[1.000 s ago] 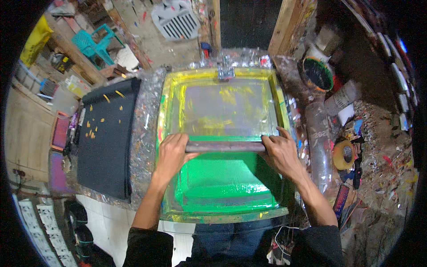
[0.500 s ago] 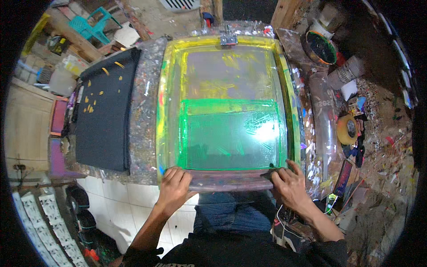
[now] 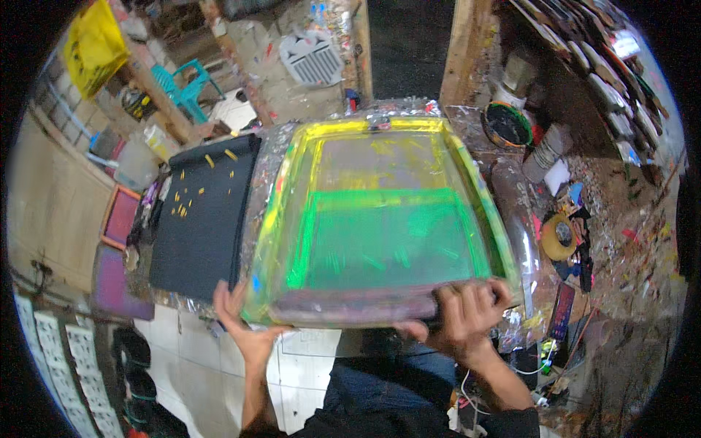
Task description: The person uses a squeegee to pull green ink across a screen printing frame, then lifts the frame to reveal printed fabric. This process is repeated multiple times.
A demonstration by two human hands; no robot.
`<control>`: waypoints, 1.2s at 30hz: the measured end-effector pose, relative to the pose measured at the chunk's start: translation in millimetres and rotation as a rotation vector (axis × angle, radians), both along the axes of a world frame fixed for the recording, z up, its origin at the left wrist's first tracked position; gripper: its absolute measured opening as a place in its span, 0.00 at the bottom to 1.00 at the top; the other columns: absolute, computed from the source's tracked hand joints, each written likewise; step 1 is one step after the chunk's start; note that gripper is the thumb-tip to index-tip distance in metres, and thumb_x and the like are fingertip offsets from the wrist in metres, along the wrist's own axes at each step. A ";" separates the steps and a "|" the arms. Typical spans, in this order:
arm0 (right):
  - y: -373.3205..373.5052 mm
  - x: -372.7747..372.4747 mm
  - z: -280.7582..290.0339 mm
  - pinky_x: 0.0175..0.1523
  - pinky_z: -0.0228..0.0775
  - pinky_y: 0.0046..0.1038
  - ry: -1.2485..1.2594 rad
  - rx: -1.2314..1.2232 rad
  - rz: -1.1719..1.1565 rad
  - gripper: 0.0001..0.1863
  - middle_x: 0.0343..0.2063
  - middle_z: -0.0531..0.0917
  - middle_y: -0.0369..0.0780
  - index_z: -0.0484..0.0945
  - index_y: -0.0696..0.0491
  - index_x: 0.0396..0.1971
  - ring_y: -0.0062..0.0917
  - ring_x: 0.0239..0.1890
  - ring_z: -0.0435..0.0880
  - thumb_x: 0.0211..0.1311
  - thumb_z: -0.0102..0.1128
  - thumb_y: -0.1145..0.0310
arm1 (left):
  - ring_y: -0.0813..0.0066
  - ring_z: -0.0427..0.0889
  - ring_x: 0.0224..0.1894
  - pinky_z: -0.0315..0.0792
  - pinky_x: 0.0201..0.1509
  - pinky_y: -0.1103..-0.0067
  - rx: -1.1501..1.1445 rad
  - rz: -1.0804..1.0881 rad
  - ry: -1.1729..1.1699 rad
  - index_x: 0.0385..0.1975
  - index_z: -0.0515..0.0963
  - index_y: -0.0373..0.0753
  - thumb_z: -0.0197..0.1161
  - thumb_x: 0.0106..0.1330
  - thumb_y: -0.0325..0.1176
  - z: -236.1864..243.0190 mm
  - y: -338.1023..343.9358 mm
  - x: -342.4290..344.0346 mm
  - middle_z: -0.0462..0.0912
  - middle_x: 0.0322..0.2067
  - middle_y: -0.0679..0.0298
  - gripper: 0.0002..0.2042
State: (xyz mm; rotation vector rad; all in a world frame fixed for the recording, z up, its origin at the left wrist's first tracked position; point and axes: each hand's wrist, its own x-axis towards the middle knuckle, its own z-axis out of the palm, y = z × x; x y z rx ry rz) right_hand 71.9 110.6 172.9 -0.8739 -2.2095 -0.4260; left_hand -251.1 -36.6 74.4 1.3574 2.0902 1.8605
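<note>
A screen printing frame [image 3: 267, 241] with yellow-stained sides and a mesh, bordered in green on its near half, lies before me. A small clamp [image 3: 378, 124] sits at its far edge. The near bar [image 3: 350, 305] looks raised toward me and is blurred. My right hand [image 3: 467, 314] grips the frame's near right part, fingers curled over the top and thumb below. At the near left corner my left hand [image 3: 244, 317] has its fingers spread outside the frame and its thumb stretched along the underside. Whether its palm bears on the corner I cannot tell.
Left of the frame lies a black cloth-like sheet [image 3: 201, 241] with yellow marks. To the right are a tape roll [image 3: 558, 237], a paint bucket [image 3: 509, 123] and a grey cylindrical container [image 3: 544, 160]. A teal chair [image 3: 191, 89] and yellow bag [image 3: 95, 47] are farther off.
The frame's near end has come up and looks larger. My left hand went from closed on the corner to spread beside it; my right hand shifted its grip over the bar. The view tilted up.
</note>
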 end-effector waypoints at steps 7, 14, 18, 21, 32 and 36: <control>119.1 -44.4 151.1 0.39 0.67 0.43 0.042 0.239 -0.009 0.32 0.23 0.77 0.46 0.74 0.55 0.25 0.45 0.28 0.78 0.54 0.73 0.38 | 0.52 0.68 0.69 0.62 0.74 0.59 0.252 0.325 -0.216 0.67 0.66 0.33 0.62 0.73 0.46 27.7 177.7 -35.9 0.70 0.66 0.46 0.30; 151.8 -83.2 246.3 0.38 0.77 0.42 -0.025 -0.214 -0.339 0.40 0.19 0.80 0.46 0.82 0.54 0.22 0.35 0.25 0.82 0.66 0.50 0.27 | 0.38 0.74 0.56 0.67 0.62 0.50 -0.593 0.307 0.485 0.49 0.73 0.26 0.69 0.65 0.43 -107.7 354.7 -33.9 0.74 0.50 0.37 0.25; 190.3 -69.6 241.2 0.55 0.76 0.43 -0.270 0.494 -0.055 0.23 0.45 0.86 0.53 0.85 0.43 0.56 0.46 0.50 0.85 0.72 0.57 0.46 | 0.41 0.81 0.48 0.75 0.52 0.52 -0.652 0.162 0.538 0.52 0.71 0.31 0.64 0.63 0.28 -103.2 329.7 -30.6 0.81 0.40 0.43 0.19; 232.3 -68.1 247.3 0.53 0.76 0.43 -0.166 0.302 -0.079 0.19 0.42 0.85 0.51 0.83 0.35 0.58 0.47 0.47 0.85 0.74 0.54 0.50 | 0.31 0.82 0.42 0.75 0.45 0.51 -0.332 0.103 0.273 0.56 0.67 0.28 0.58 0.66 0.21 -54.8 263.3 -38.1 0.82 0.35 0.33 0.19; 267.8 -99.8 289.5 0.48 0.71 0.46 0.087 0.020 -0.028 0.43 0.29 0.83 0.58 0.85 0.66 0.33 0.52 0.37 0.83 0.66 0.54 0.31 | 0.46 0.82 0.51 0.74 0.54 0.58 -0.521 1.121 0.360 0.48 0.75 0.30 0.68 0.65 0.27 75.7 -55.9 -286.2 0.82 0.45 0.42 0.15; 276.4 -105.9 299.2 0.49 0.70 0.41 0.101 -0.073 -0.087 0.42 0.31 0.83 0.57 0.84 0.68 0.34 0.46 0.39 0.83 0.67 0.56 0.33 | 0.41 0.74 0.59 0.68 0.65 0.57 -0.356 0.914 0.688 0.53 0.74 0.27 0.65 0.60 0.23 75.6 12.0 -308.1 0.76 0.53 0.39 0.20</control>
